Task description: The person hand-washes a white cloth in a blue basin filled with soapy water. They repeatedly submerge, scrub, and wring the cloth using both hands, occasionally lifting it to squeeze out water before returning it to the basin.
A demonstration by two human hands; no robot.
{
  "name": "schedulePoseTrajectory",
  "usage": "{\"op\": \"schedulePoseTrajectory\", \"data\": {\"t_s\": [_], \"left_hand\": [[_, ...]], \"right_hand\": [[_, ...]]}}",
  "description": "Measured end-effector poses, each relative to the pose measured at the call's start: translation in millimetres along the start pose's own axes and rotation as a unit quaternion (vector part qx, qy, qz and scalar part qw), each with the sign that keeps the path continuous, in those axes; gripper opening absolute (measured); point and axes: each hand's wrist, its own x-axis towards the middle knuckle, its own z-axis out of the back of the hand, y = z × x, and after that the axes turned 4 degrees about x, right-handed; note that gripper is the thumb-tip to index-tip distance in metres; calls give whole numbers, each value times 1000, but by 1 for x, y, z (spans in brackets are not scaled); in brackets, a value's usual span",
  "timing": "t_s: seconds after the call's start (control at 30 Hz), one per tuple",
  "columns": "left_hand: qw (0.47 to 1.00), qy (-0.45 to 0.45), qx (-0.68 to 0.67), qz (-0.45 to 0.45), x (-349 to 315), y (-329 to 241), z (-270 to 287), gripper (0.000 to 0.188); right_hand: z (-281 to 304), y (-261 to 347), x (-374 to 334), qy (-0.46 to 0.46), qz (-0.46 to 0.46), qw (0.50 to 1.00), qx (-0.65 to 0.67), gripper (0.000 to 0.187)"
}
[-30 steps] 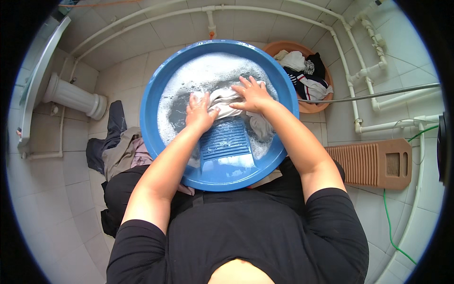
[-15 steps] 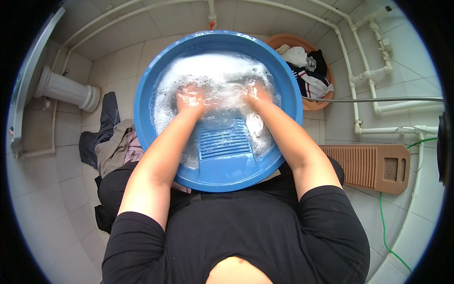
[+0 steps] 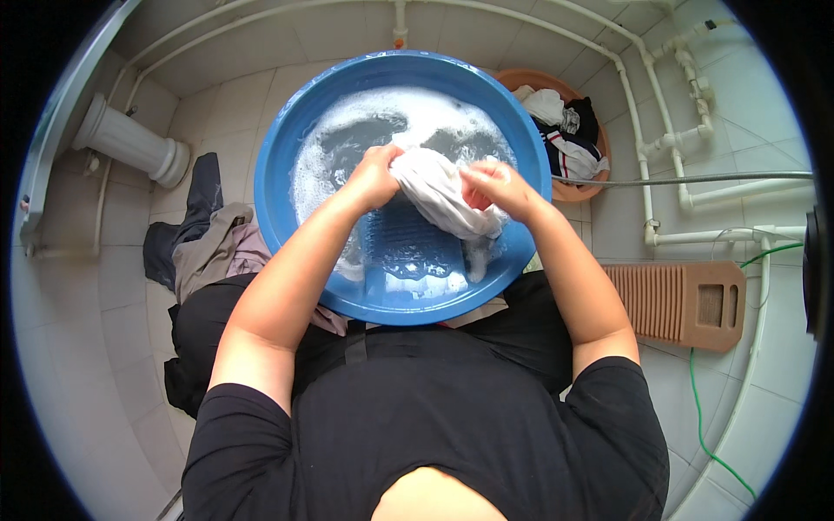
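A wet white cloth [image 3: 434, 193], bunched and twisted, is lifted above the suds in a big blue basin [image 3: 266, 200]. I cannot tell what kind of garment it is. My left hand [image 3: 375, 177] grips its upper left end with closed fingers. At its right side, my right hand [image 3: 504, 189] has curled fingers against the fabric. The cloth's lower right part hangs down toward the soapy water. Beneath it, the basin's built-in ribbed washboard [image 3: 415, 252] lies partly under water.
Dark, grey-beige and pink clothes [image 3: 208, 247] lie on the tiles to the left. An orange-brown tub [image 3: 580, 193] holds clothes at the far right. A brown washboard [image 3: 673, 304] rests on the right, near a green hose [image 3: 700, 408] and white pipes [image 3: 641, 130]. A white pedestal [image 3: 130, 143] stands far left.
Both hands have come up out of the suds, bringing the white cloth into view. The foam has parted, showing bare water. The basin appears slightly higher in view.
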Motion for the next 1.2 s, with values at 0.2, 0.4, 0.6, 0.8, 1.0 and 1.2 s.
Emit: {"op": "schedulePoseTrajectory", "data": {"t_s": [0.2, 0.4, 0.6, 0.8, 1.0, 1.2], "left_hand": [[846, 145, -509, 62, -41, -49, 17, 40], [741, 161, -630, 166, -61, -4, 19, 54], [933, 210, -235, 173, -60, 22, 54, 60], [941, 94, -239, 219, -8, 20, 12, 45], [986, -129, -94, -47, -91, -7, -28, 19], [996, -83, -33, 11, -51, 18, -40, 28]], "right_hand": [[-1, -13, 23, -138, 133, 981, -20, 34], [-7, -51, 26, -14, 20, 997, -72, 58], [-42, -4, 8, -20, -64, 907, -415, 51], [-61, -38, 51, -117, 89, 920, -365, 51], [-101, -43, -17, -168, 219, 886, -374, 46], [-90, -42, 28, -91, 156, 919, -350, 33]]}}
